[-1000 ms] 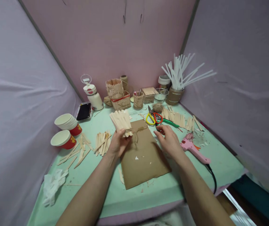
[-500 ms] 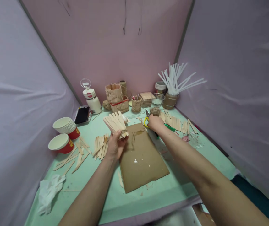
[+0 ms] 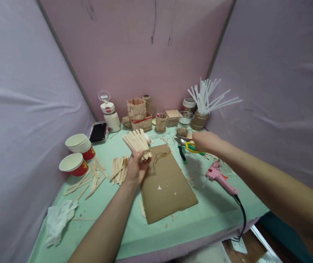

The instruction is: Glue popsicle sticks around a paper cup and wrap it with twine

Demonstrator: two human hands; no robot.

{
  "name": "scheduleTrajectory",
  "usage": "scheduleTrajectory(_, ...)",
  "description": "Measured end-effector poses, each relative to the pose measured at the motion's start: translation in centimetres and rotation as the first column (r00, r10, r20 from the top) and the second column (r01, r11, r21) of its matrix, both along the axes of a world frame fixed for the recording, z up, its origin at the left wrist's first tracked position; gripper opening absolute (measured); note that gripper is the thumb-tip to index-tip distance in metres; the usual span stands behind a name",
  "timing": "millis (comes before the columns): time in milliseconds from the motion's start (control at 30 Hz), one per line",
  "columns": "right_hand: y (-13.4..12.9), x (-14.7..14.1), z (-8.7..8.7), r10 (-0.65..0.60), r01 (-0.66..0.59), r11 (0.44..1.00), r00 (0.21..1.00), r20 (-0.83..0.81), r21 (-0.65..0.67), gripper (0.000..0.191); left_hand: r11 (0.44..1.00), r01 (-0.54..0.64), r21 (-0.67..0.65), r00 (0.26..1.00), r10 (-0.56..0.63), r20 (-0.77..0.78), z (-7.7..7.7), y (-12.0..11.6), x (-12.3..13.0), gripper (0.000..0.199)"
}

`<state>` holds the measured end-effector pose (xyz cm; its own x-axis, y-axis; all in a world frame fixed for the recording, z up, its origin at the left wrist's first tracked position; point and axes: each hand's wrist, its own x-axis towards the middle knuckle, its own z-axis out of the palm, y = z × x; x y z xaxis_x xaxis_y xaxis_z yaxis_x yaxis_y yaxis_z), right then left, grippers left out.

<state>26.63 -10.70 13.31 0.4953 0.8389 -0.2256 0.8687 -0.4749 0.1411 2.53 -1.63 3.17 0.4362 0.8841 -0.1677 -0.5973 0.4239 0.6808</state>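
Observation:
My left hand (image 3: pixel 138 167) is closed round the lower end of a fanned bundle of wooden sticks (image 3: pixel 136 141), with twine tied about it, above the left edge of a brown cardboard sheet (image 3: pixel 170 186). My right hand (image 3: pixel 203 141) is closed on yellow-handled scissors (image 3: pixel 191 147), right of the cardboard's far end. Green-handled pliers (image 3: pixel 183 154) lie just below the scissors. Behind these sits a ball of twine (image 3: pixel 182 132). A pink glue gun (image 3: pixel 222 179) rests on the table nearer to me, under my right forearm.
Paper cups (image 3: pixel 74 164), loose sticks (image 3: pixel 94 182) and a crumpled tissue (image 3: pixel 60 222) are on the left. Along the back stand a white bottle (image 3: pixel 112 120), stick-built containers (image 3: pixel 136 109), a clear bowl (image 3: pixel 185 119) and a jar of white glue sticks (image 3: pixel 199 120).
My right hand has moved right with the scissors, away from the twine ball. The glue gun and pliers now show more fully. The view has shifted slightly; my left hand still holds the bundle.

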Motion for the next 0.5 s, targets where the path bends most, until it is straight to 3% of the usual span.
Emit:
scheduleTrajectory(133,-5.6,1.4,0.6,-0.011,0.011,1.0,0.998,-0.055,-0.011,0.024,1.0,-0.002,-0.007,1.0,0.002,-0.003,0.1,-0.1,0.0,0.048)
scheduleTrajectory(200,-8.7,1.6,-0.3,-0.028,0.089,0.983,0.936,-0.35,0.16,0.029,1.0,0.008,-0.002,1.0,-0.008,0.006,0.1,-0.1,0.0,0.048)
scheduleTrajectory(233,-10.1,1.2,-1.0,0.007,0.149,0.96,0.834,-0.552,0.238,0.032,1.0,0.013,0.001,1.0,-0.013,0.01,0.0,-0.1,0.0,0.047)
scheduleTrajectory(267,-11.4,0.4,-1.9,0.05,0.227,0.935,0.675,-0.736,0.272,0.035,1.0,0.018,0.002,1.0,-0.018,0.014,0.0,-0.1,0.0,0.046)
scheduleTrajectory(333,-13.5,-2.4,-4.0,0.116,0.374,0.903,0.261,-0.958,0.211,0.042,1.0,0.024,0.002,1.0,-0.024,0.015,-0.1,-0.1,0.0,0.045)
scheduleTrajectory(367,-14.2,-4.3,-5.1,0.136,0.431,0.89,0.064,-0.989,0.15,0.047,1.0,0.027,0.001,1.0,-0.027,0.011,-0.1,-0.2,0.0,0.044)
scheduleTrajectory(400,-14.7,-6.4,-6.1,0.158,0.47,0.876,-0.076,-0.985,0.104,0.051,1.0,0.029,0.001,1.0,-0.029,0.004,-0.2,-0.2,0.1,0.045)
scheduleTrajectory(500,-14.8,-12.4,-8.3,0.188,0.495,0.868,-0.369,-0.91,-0.021,0.054,0.999,0.028,0.042,0.999,-0.026,-0.03,-0.3,-0.4,0.1,0.048)
